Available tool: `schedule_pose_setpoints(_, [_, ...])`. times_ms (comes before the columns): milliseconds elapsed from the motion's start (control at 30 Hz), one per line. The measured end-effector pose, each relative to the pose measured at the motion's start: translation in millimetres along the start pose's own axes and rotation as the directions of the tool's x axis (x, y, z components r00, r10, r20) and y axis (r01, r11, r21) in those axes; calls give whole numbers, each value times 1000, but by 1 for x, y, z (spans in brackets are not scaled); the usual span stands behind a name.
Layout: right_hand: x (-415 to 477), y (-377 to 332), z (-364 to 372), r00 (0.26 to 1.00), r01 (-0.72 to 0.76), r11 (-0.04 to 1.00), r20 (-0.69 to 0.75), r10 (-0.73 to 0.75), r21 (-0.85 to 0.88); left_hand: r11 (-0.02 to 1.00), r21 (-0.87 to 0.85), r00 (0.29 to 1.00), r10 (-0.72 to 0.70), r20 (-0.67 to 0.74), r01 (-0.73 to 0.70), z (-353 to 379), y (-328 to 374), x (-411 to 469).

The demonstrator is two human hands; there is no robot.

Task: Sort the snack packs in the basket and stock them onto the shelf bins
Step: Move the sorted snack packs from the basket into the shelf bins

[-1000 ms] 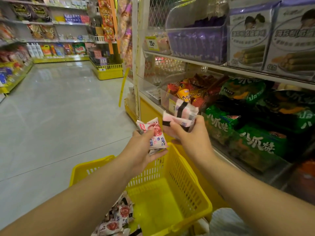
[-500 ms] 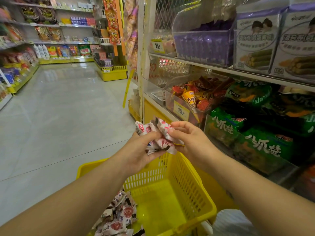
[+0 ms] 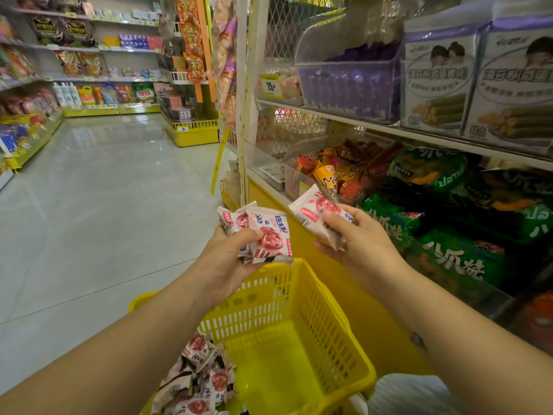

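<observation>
Hands occupy the centre of the frame, above a yellow basket (image 3: 317, 313).

Left hand (image 3: 221, 265): grip curled round a small stack of pink-and-white snack packs (image 3: 270, 238), thumb across the front pack, fingers behind. Front pack faces the camera, roughly upright, printed with a red cookie. At least one more pack shows behind it, towards the left.

Right hand (image 3: 359, 250): grip pinches a single pack (image 3: 308, 209) of the same print, one digit across its face, the others beneath. This pack is tilted, one corner pointing towards the upper left.

The two hands are near each other but apart; the held packs do not touch.

Basket sits in the lower centre of the frame, below both hands. Loose packs (image 3: 200, 378) of the same kind lie heaped in its lower-left corner.

Shelf (image 3: 419, 133) fills the right side of the frame. A clear bin (image 3: 296, 187) of mixed red and orange snacks stands on the middle tier, just beyond the single pack. Green bags (image 3: 457, 259) lie to the right of that bin. The upper tier carries a clear bin of purple packs (image 3: 350, 85) and, at the upper right, tall purple-and-white boxes (image 3: 437, 76).

Grey tiled floor (image 3: 89, 211) extends to the upper left, towards further shelving.
</observation>
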State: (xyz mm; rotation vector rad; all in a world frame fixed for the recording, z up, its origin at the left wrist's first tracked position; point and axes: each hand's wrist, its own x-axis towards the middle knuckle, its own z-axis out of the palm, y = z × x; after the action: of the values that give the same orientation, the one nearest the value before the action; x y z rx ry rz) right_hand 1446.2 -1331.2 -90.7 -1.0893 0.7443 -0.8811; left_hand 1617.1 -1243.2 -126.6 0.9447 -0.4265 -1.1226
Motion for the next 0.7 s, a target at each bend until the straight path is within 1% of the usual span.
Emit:
schedule_pose_setpoints(100, [-6, 1, 4, 996, -23, 998, 91, 17, 67, 999, -25, 1000, 25, -16, -25, 1, 1, 2])
schedule_pose_setpoints(167, [-8, 5, 7, 995, 5, 1000, 104, -9, 31, 999, -26, 999, 43, -19, -43, 3, 0, 3])
schedule_pose_setpoints(233, [-9, 8, 10, 997, 1, 1000, 73, 2, -31, 998, -20, 998, 65, -18, -65, 5, -1, 4])
schedule_pose_setpoints(300, [-10, 11, 14, 995, -51, 998, 79, 54, -45, 997, -18, 997, 78, -19, -78, 6, -3, 4])
schedule_pose_setpoints(433, [-12, 15, 18, 962, -195, 979, 181, 203, -62, 995, -28, 995, 95, 10, -95, 12, -3, 1])
schedule_pose_setpoints(533, [-13, 16, 19, 942, -260, 966, 215, 256, -13, 994, -14, 993, 111, 26, -111, 14, -4, -2])
schedule_pose_setpoints(600, [-11, 12, 18, 951, -222, 975, 217, 221, -23, 994, -21, 994, 110, 25, -110, 15, -3, -3])
schedule_pose_setpoints(667, [-8, 3, 13, 978, -128, 991, 163, 131, -30, 994, -46, 995, 97, 11, -97, 15, 0, -3])
schedule_pose_setpoints(700, [-6, -4, 9, 987, -87, 996, 138, 87, -6, 994, -50, 995, 96, 10, -95, 13, 3, -2])
